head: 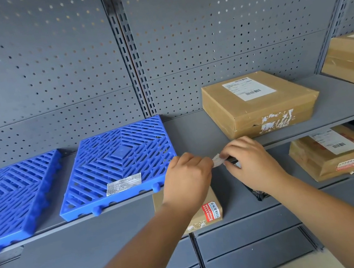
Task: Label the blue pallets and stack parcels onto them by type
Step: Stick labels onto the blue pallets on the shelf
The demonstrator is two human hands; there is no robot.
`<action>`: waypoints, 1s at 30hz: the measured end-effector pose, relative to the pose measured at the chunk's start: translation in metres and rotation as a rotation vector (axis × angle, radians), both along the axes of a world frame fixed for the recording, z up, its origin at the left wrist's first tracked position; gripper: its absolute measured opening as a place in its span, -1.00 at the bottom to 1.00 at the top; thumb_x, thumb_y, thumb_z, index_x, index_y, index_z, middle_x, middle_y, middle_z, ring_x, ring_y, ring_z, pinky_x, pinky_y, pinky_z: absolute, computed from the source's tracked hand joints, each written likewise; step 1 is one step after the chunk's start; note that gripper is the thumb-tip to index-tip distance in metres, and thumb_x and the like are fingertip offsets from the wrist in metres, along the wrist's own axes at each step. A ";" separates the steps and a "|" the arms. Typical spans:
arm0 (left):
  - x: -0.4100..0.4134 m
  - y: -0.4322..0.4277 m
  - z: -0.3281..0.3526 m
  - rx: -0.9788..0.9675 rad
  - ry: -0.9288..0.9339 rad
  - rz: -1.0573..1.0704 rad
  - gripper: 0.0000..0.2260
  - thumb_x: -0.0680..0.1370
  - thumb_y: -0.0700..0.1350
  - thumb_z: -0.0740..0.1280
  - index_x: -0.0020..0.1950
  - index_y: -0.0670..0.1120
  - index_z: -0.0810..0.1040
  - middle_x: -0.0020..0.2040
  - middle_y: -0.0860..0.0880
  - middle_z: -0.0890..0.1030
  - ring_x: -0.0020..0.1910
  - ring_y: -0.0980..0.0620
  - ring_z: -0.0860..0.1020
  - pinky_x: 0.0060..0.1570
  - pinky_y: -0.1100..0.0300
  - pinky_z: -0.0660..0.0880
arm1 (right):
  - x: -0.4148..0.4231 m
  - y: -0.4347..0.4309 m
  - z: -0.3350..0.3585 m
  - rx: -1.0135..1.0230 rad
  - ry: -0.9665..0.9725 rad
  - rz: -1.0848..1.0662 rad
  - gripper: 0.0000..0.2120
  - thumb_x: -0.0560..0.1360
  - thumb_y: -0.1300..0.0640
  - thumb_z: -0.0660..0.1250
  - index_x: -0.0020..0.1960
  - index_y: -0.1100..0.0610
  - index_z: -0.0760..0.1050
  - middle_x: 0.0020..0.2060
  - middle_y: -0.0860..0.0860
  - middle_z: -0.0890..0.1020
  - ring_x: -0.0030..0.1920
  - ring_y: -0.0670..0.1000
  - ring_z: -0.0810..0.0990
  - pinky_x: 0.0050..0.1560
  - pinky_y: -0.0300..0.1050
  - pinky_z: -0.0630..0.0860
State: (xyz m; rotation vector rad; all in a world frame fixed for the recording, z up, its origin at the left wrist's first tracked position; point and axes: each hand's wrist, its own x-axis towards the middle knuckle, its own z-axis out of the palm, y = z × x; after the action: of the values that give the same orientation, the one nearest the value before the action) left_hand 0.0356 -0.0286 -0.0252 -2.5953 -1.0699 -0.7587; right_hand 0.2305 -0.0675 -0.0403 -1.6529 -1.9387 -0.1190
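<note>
At far left on the grey metal shelf [193, 131], a blue plastic lattice pallet [11, 200], partly cut off by the frame edge. Just beside it to the right, a second blue lattice pallet [116, 162], flat on the same shelf, bearing a pale rectangular printed label [124, 184] near its front edge. Behind both, a grey perforated back panel [50, 71].

Right of the second pallet, the left hand [186, 177], fingers curled, thumb and forefinger pinching one end of a small white paper sticker [218, 160]. Below that wrist, on the lower shelf, a small brown cardboard parcel with a red-and-white sticker [209, 212], partly hidden by the forearm.

Opposite, the right hand [249, 162], pinching the other end of the same small sticker, possibly peeling it from a backing, though too small to tell. Under that forearm, something black and glossy [258, 193], mostly hidden.

Further right on the upper shelf, a flat brown cardboard box with a white shipping label [257, 105], well apart from the pallets. Below, another brown labelled parcel [331, 154] on the lower shelf. At far right, a larger cardboard box [350, 59], cut off.
</note>
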 end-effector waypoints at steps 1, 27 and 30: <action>-0.003 -0.001 0.001 0.006 -0.019 -0.006 -0.88 0.43 -0.22 0.48 -0.26 -0.02 0.64 -0.39 0.03 0.58 -0.28 -0.08 0.55 -0.27 0.08 0.44 | 0.000 0.000 0.001 0.022 0.003 -0.004 -0.90 0.44 0.28 0.49 -0.08 0.14 0.65 -0.10 -0.04 0.67 -0.01 0.13 0.57 -0.03 0.02 0.49; -0.183 -0.006 0.026 0.079 -0.407 0.121 -0.87 0.61 -0.17 0.32 -0.01 -0.15 0.67 -0.10 -0.01 0.68 -0.24 -0.04 0.62 -0.27 0.17 0.56 | -0.168 0.034 0.042 0.358 0.223 0.290 -0.90 0.44 0.41 0.42 -0.13 0.25 0.60 -0.18 0.06 0.65 -0.16 0.12 0.61 -0.13 -0.01 0.56; -0.218 -0.004 0.027 0.059 -0.424 0.147 -0.95 0.56 -0.26 0.42 -0.03 -0.15 0.67 -0.11 -0.01 0.68 -0.23 -0.04 0.63 -0.30 0.10 0.58 | -0.203 0.042 0.043 0.385 0.184 0.305 -0.91 0.45 0.40 0.43 -0.13 0.24 0.61 -0.19 0.05 0.66 -0.16 0.10 0.63 -0.10 -0.04 0.56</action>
State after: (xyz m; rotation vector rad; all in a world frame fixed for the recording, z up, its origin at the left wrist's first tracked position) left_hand -0.1826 -0.0326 0.0017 -2.3287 -1.3080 -1.3175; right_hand 0.0276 -0.0257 0.0026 -1.0722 -1.8626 -0.1991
